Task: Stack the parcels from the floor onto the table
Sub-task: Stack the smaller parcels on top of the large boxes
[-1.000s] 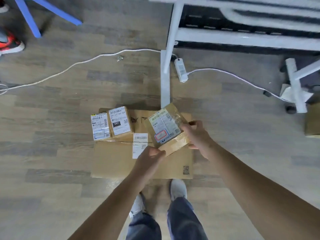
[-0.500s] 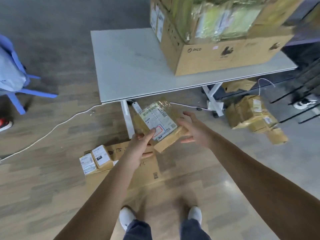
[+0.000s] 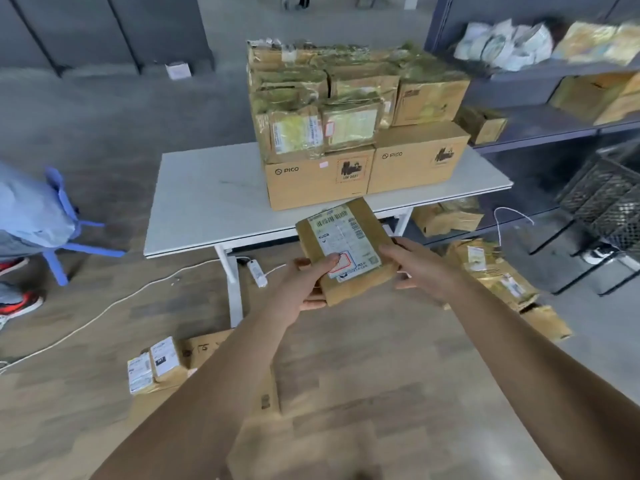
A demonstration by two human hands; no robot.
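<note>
Raised from floor level since a second ago, the parcel (image 3: 346,249) now sits in the air between my hands, in front of the table (image 3: 207,199). Down to the left of my left arm, two small parcels (image 3: 154,365) lie on a flat carton (image 3: 207,348). My left hand (image 3: 304,285) grips the parcel's near corner, thumb on the label. My right hand (image 3: 419,268) presses its right edge, fingers loosely spread. Beyond both hands, stacked boxes (image 3: 356,133) stand on the table.
</note>
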